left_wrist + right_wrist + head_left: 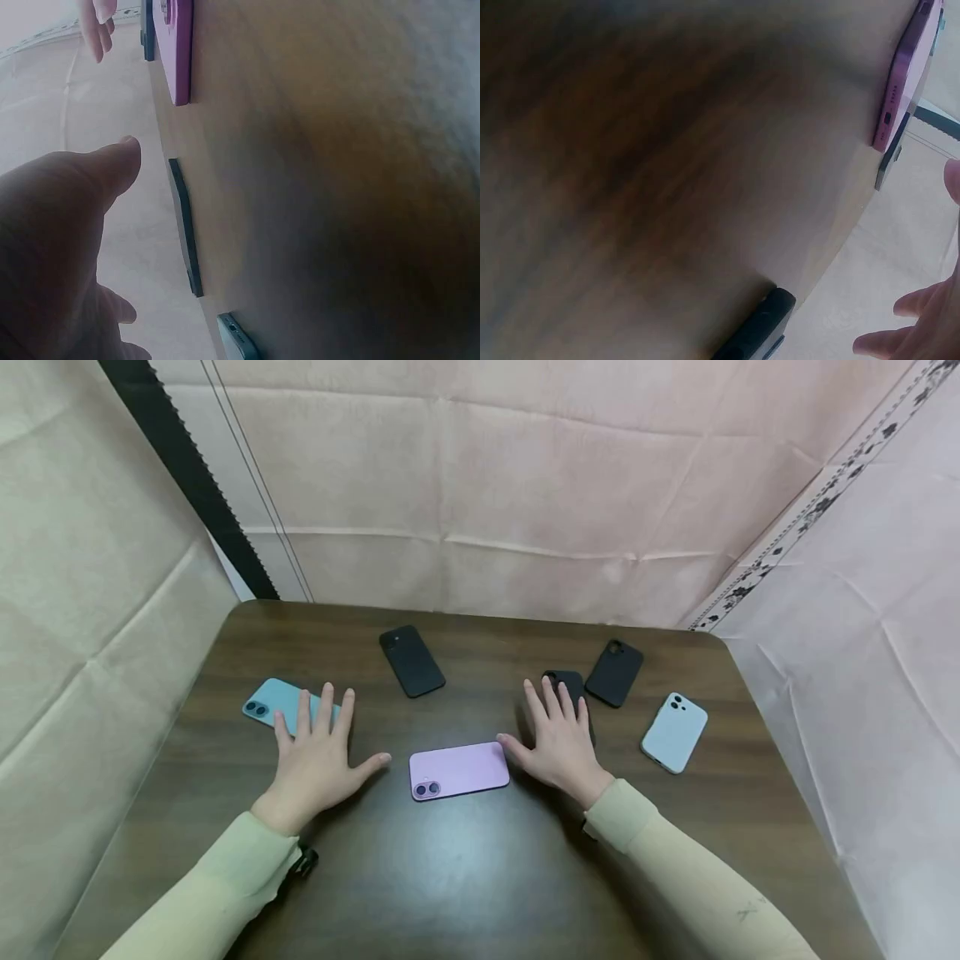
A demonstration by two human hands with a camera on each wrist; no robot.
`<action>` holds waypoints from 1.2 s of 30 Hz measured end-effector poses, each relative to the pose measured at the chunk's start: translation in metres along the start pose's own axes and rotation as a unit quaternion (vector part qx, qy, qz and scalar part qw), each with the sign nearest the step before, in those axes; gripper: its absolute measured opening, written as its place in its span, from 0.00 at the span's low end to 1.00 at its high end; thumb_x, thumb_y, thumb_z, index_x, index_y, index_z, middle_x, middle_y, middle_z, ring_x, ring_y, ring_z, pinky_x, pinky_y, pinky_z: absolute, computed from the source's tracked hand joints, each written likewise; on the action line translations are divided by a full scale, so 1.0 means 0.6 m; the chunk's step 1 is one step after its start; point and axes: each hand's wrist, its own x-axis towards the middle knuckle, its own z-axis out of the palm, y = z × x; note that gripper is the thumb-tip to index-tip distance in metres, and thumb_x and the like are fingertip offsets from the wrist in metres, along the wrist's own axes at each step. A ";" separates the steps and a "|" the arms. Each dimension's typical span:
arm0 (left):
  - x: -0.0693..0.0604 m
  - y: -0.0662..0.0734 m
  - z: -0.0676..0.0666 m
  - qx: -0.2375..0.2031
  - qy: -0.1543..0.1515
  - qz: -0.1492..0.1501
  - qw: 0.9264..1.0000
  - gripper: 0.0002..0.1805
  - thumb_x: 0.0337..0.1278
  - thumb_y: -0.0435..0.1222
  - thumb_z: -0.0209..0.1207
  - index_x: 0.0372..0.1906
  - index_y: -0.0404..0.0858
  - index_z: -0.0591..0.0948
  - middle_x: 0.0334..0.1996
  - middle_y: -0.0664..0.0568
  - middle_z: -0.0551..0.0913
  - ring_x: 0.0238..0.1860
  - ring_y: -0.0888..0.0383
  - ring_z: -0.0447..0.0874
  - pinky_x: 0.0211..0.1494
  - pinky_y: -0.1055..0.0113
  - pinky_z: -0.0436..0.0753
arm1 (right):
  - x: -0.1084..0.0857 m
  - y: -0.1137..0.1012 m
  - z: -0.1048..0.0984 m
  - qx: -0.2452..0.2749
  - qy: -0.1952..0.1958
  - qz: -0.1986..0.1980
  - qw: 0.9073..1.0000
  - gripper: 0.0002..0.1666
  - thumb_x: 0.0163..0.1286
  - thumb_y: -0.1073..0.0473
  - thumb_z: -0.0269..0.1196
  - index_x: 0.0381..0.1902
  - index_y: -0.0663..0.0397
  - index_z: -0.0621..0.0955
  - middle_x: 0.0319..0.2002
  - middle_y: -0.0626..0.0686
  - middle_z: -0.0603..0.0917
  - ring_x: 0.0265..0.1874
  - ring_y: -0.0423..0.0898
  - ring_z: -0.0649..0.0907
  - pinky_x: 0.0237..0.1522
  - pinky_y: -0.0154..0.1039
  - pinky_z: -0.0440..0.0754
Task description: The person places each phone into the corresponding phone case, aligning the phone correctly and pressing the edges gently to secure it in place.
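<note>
My left hand [313, 768] is spread, palm down, above the table, and its fingers partly cover a teal-blue phone [281, 697]. Between the hands lies a lilac phone [459, 770] with its camera side up; the left wrist view shows its edge [182, 67] flat on the wood. The right hand [558, 747] also has its fingers spread and holds nothing. Its thumb tip overlaps the lilac phone's right end in the head view. Beneath its fingers a black phone or case [567, 679] is mostly hidden; a dark end [761, 330] shows in the right wrist view.
Toward the back of the brown table [442, 893] lies a black phone or case [412, 662]. A black phone case [615, 672] is at the back right, with a pale blue phone [675, 732] in front of it. Pale sheets [525, 485] hang behind and at both sides.
</note>
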 end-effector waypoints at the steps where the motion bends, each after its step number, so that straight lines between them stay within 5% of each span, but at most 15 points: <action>1: -0.001 0.000 -0.001 0.000 0.001 0.001 1.000 0.62 0.47 0.74 0.51 0.77 0.41 0.45 0.76 0.36 0.38 0.73 0.32 0.27 0.63 0.29 0.26 | -0.001 -0.001 -0.001 -0.001 0.000 0.001 1.000 0.58 0.59 0.17 0.44 0.78 0.41 0.49 0.75 0.59 0.51 0.73 0.62 0.51 0.67 0.67 0.46; 23: -0.010 0.008 0.002 0.004 0.007 0.011 1.000 0.61 0.48 0.73 0.52 0.77 0.40 0.45 0.76 0.36 0.39 0.72 0.30 0.31 0.62 0.29 0.25 | -0.017 0.005 -0.010 0.027 -0.023 -0.001 0.999 0.57 0.60 0.19 0.46 0.78 0.40 0.48 0.76 0.58 0.51 0.73 0.60 0.49 0.67 0.67 0.45; 30: -0.024 0.019 0.003 -0.002 0.010 0.033 0.999 0.61 0.46 0.75 0.50 0.77 0.42 0.46 0.76 0.38 0.42 0.72 0.31 0.34 0.64 0.27 0.35 | -0.021 0.001 -0.009 0.023 -0.024 -0.006 0.999 0.57 0.60 0.18 0.44 0.78 0.39 0.47 0.75 0.58 0.51 0.73 0.61 0.50 0.67 0.67 0.45; 36: -0.014 0.035 0.002 -0.002 0.004 0.057 0.998 0.62 0.44 0.75 0.52 0.78 0.44 0.46 0.76 0.40 0.42 0.73 0.34 0.35 0.66 0.30 0.42 | -0.016 0.000 -0.012 0.019 -0.028 -0.006 0.999 0.58 0.59 0.17 0.44 0.78 0.39 0.47 0.76 0.58 0.51 0.73 0.61 0.49 0.67 0.67 0.45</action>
